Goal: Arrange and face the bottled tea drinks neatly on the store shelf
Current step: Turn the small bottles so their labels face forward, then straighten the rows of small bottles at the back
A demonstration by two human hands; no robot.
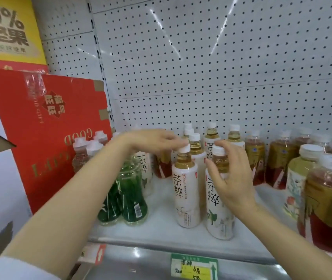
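Back wall: we face a white perforated metal panel [211,67] rising behind the whole display
Left boundary: a large red cardboard gift box with gold lettering [57,138] stands on end at the shelf's left side
Shelf: the white metal store shelf [161,227] carries every bottle; a green and yellow price tag [194,268] hangs on its front edge
Right group: amber and red tea bottles with white caps [327,209] fill the right, the nearest ones well forward
Left group: green-labelled clear plastic bottles [128,195] stand under our left forearm
Task bottles: two tall white-labelled tea bottles with black characters stand upright at the front centre, just beside each other, more of the same kind in rows behind them
Left front bottle [186,190]: label characters turned towards us
Right front bottle [218,201]: set slightly nearer the shelf edge, characters also towards us, partly covered by our hand
Left hand [155,141]: reaches in from the left, fingertips closed on the white cap of the left front bottle
Right hand [231,178]: curled round the neck and shoulder of the right front bottle, gripping it
Key relation: each bottle's long axis is vertical and sits directly under its own hand, so we judge any turning or sliding comes from the top, left hand for left bottle, right for right
Next step, we judge: bring the two fronts level
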